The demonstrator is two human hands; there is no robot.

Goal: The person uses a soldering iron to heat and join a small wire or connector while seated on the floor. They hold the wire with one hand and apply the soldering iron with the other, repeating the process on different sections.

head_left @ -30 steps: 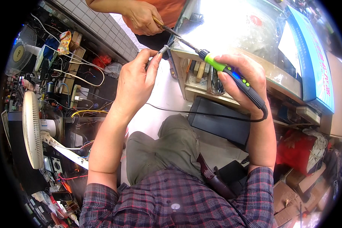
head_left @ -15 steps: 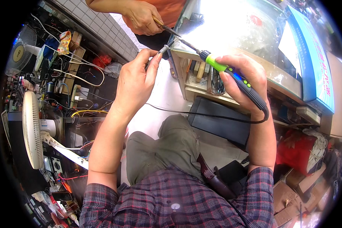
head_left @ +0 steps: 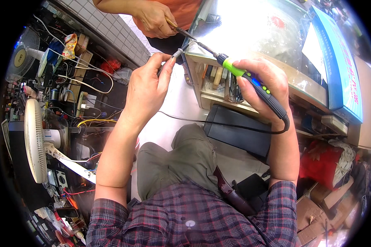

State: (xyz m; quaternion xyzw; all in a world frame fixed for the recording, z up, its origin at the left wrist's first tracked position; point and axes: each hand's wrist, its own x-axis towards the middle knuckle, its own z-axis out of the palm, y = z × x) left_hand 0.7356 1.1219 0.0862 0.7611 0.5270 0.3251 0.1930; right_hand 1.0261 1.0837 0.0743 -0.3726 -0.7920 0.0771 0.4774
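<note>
My right hand grips a green and black soldering iron with a lit blue display and green buttons. Its metal tip points up and left, to the edge of the glass counter. Between the thumb and fingers of my left hand is a small grey ribbed cable sleeve, with a dark end reaching toward the iron's tip. Another person's hand holds a thin tool with a yellowish handle, and its dark point meets the iron's tip area. Whether the tips touch is too small to tell.
A glass-topped counter stands ahead, with a blue box on its right. The iron's black cord runs across above my lap. White fans and tangled wires fill the left. A black case lies below the counter.
The soldering iron and my right hand have shifted very slightly. My left hand and the other person's hand look the same.
</note>
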